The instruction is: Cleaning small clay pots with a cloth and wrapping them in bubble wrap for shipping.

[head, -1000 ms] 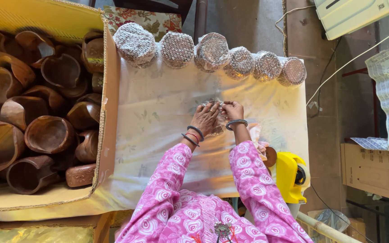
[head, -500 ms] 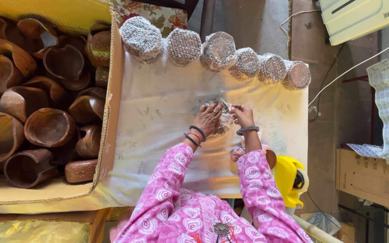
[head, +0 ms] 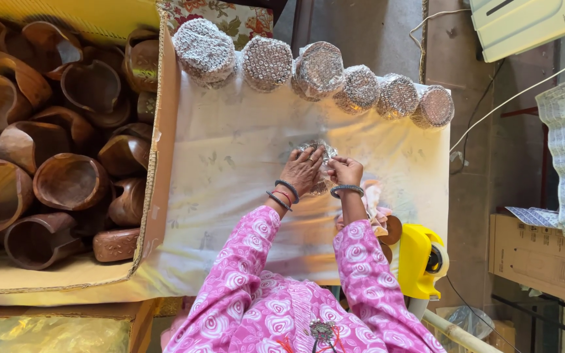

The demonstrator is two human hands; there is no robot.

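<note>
Both the left hand (head: 303,168) and right hand (head: 343,171) are clamping a small bubble-wrapped bundle (head: 318,151) against the cloth-covered bench (head: 230,150), steadying its wrap

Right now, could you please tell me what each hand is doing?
Left hand: fingers closed on the bubble-wrapped bundle on the white cloth.
Right hand: gripping the same bundle from the other side.
</note>
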